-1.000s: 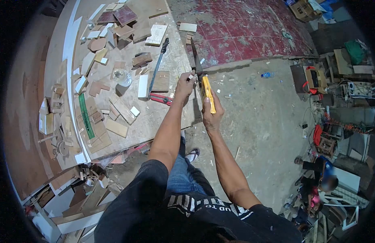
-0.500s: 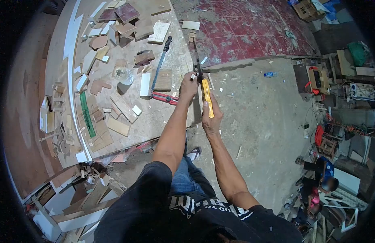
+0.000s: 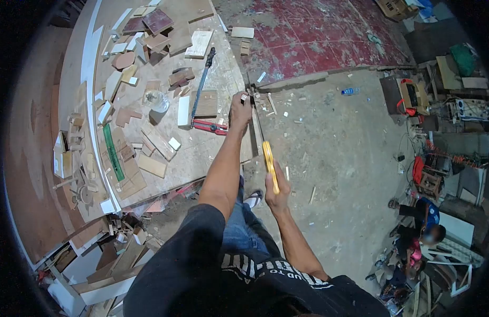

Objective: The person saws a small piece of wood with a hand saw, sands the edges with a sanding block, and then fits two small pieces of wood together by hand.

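My right hand (image 3: 276,187) is wrapped round the yellow handle of a handsaw (image 3: 268,158). The saw's thin blade runs up and away from the handle to the table's right edge. There my left hand (image 3: 240,110) is closed at the edge, with a small dark piece by its fingertips; what it grips is too small to make out. Just left of it, a red and blue hacksaw (image 3: 201,87) lies on the wooden table (image 3: 194,156) beside a brown wood block (image 3: 206,103).
Wood offcuts (image 3: 159,37), a clear cup (image 3: 159,101) and a green strip (image 3: 112,152) lie on the table. A blue bottle (image 3: 350,91) is on the floor (image 3: 339,148). People (image 3: 421,232) are at the lower right, near scrap wood.
My right hand has drawn the saw back toward my body, showing more of its blade. My left hand stays at the table edge. The view has shifted slightly.
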The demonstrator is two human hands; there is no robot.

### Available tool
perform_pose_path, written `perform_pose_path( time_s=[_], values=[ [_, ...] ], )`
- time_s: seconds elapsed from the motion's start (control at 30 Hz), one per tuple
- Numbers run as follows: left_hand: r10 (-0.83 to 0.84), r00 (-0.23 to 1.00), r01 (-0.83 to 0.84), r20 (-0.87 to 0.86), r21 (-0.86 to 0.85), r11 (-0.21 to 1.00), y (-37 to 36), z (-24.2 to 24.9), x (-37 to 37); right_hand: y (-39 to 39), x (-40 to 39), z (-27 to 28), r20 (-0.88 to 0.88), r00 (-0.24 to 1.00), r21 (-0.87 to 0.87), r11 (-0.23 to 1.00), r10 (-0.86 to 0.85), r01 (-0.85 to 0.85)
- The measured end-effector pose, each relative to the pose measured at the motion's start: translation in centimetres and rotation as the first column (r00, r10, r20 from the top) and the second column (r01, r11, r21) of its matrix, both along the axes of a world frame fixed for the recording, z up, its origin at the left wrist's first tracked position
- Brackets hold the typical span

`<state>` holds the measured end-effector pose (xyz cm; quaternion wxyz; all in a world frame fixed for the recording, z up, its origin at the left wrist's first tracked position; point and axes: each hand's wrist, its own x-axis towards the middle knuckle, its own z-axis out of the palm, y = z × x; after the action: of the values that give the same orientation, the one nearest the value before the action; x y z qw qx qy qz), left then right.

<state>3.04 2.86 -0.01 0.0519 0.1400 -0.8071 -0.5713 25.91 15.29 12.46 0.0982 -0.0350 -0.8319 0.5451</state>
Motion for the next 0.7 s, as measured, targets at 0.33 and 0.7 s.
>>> perform_pose_path(
  time_s=[0.33, 0.7],
  values=[
    [-0.007, 0.999, -0.004, 0.052, 0.214, 0.977, -0.1, -1.9, -0.2, 4.4, 10.6, 7.3, 0.178, 0.978, 0.012, 0.994, -0.105, 0.105],
    [0.011, 1.000, -0.008, -0.029, 0.075, 0.997, -0.3, -0.4, 0.3, -2.1, -13.0, -2.6, -0.128, 0.990, -0.112, 0.993, -0.055, 0.041]
  ],
)
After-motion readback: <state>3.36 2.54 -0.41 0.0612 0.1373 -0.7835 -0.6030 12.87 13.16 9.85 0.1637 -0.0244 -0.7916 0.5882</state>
